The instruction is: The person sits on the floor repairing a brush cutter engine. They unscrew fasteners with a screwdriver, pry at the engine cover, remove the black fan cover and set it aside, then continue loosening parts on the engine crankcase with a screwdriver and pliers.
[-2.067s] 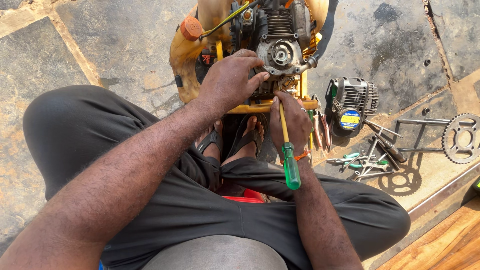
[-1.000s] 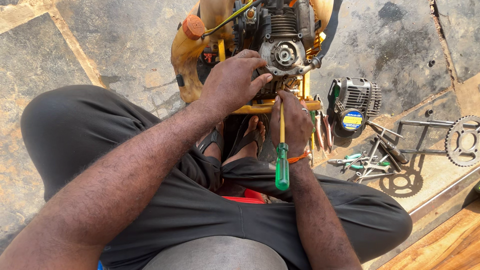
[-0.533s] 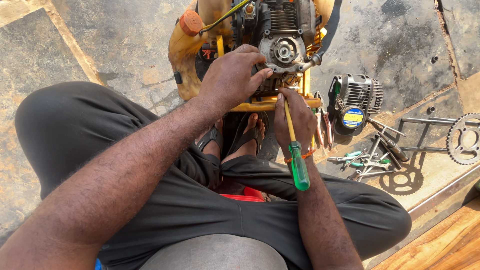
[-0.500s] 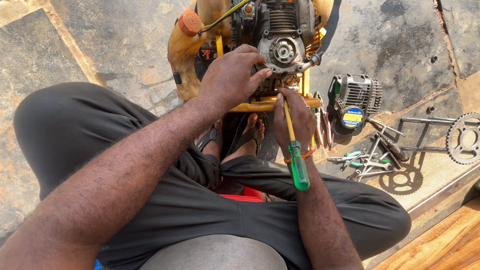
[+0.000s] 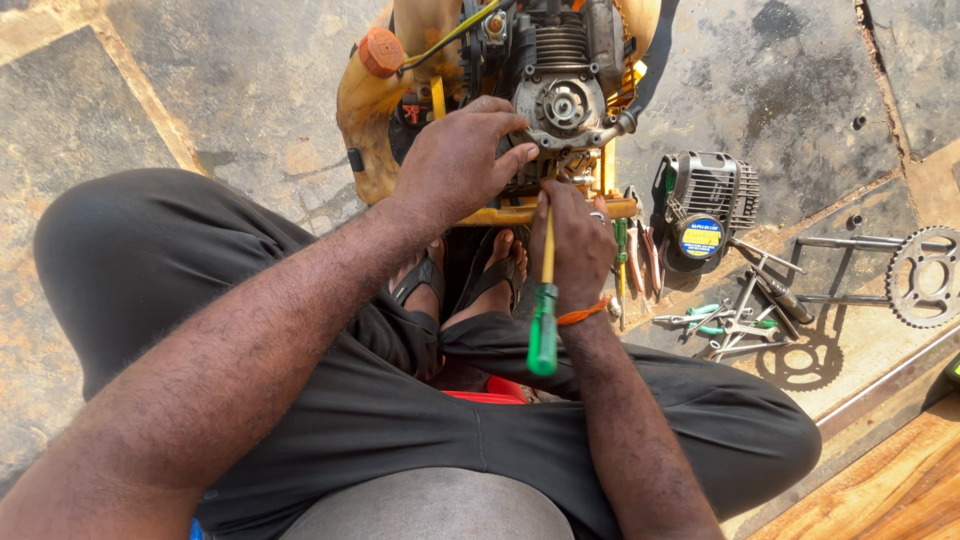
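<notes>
- Stone slab floor point(image 5: 200, 110) fills the left side and top of the frame, patchy and sunlit, with a wooden strip at lower right.
- Left hand point(image 5: 455, 160) sits just left of centre, fingers wrapped over the small engine point(image 5: 555, 90), gripping its housing to brace it.
- That engine sits top centre inside a yellow frame point(image 5: 500, 213), with an orange cap point(image 5: 380, 50) on the tank to its left.
- Right hand point(image 5: 572, 245) is closed around the shaft of a screwdriver point(image 5: 543, 330); its green handle hangs down toward the lap and the tip is up at the underside of the engine.
- My take: keep the blade square in whatever it's seated in and keep the left hand pressing, or it'll slip.
- Further right: a grey engine cover point(image 5: 705, 205), loose hand tools point(image 5: 735, 320) and a sprocket point(image 5: 925, 275), all well apart from the hands.
</notes>
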`<action>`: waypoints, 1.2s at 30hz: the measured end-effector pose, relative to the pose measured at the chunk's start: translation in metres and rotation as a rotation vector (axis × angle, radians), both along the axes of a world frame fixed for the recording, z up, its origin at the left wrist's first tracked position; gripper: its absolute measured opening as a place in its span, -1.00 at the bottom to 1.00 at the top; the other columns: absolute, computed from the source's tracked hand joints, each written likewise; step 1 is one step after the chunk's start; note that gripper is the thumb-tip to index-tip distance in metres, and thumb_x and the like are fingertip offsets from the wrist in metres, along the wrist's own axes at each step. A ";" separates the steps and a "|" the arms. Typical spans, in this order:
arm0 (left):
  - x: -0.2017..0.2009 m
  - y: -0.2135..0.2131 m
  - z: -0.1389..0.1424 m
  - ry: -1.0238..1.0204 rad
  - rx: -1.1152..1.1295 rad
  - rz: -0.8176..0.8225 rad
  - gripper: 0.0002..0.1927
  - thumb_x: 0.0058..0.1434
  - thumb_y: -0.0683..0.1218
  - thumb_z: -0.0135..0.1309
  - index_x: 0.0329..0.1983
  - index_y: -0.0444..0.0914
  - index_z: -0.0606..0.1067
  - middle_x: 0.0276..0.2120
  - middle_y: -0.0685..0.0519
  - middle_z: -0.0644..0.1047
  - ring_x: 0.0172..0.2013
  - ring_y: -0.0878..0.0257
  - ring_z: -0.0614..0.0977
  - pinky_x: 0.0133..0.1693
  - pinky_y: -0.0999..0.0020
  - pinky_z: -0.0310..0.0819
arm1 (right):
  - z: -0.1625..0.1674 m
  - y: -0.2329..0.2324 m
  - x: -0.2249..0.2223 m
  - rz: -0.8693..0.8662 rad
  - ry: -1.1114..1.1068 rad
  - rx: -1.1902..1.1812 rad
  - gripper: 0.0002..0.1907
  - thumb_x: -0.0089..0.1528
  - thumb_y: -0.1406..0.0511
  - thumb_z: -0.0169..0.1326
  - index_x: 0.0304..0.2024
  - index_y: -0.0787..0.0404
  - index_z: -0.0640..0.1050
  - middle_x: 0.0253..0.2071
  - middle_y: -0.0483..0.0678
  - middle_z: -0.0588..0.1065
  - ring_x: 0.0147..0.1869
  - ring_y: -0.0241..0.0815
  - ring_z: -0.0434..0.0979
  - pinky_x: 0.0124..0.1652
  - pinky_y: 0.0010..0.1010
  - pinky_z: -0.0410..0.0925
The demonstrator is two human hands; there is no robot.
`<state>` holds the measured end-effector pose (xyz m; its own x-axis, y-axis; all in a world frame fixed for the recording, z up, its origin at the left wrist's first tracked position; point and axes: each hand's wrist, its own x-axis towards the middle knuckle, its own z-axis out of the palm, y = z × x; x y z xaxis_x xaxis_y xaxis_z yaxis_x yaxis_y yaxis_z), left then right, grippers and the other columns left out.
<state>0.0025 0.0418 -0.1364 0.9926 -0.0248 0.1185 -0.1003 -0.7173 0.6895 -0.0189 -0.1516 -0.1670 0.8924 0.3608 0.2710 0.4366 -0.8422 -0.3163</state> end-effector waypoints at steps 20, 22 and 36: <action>0.002 0.000 0.003 0.038 -0.013 -0.003 -0.58 0.33 0.14 0.15 0.05 -0.25 0.60 0.04 -0.01 0.57 -0.04 0.04 0.66 -0.06 0.11 0.56 | 0.005 0.012 -0.004 0.002 -0.081 -0.077 -0.79 0.41 0.30 -0.02 -0.01 0.23 0.58 -0.14 0.00 0.63 -0.13 -0.05 0.67 0.05 -0.07 0.40; 0.002 -0.001 0.002 0.044 -0.002 -0.007 -0.57 0.33 0.14 0.15 0.06 -0.25 0.59 0.05 -0.01 0.56 -0.05 0.05 0.66 -0.06 0.11 0.57 | 0.003 0.014 -0.002 -0.014 -0.091 -0.070 -0.80 0.44 0.30 -0.02 0.00 0.23 0.57 -0.11 0.01 0.62 -0.11 -0.10 0.68 0.05 -0.09 0.41; -0.002 -0.001 0.006 0.078 0.013 0.010 -0.54 0.31 0.16 0.15 0.11 -0.23 0.57 0.09 0.00 0.55 -0.02 0.05 0.65 -0.04 0.09 0.56 | 0.009 -0.006 -0.005 0.037 0.032 0.050 -0.80 0.39 0.32 0.05 0.03 0.22 0.58 0.03 0.07 0.61 0.06 0.01 0.66 -0.02 -0.19 0.46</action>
<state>0.0006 0.0407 -0.1301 0.9990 -0.0154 0.0409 -0.0393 -0.7267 0.6858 -0.0234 -0.1578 -0.1584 0.8871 0.3806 0.2611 0.4563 -0.8083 -0.3721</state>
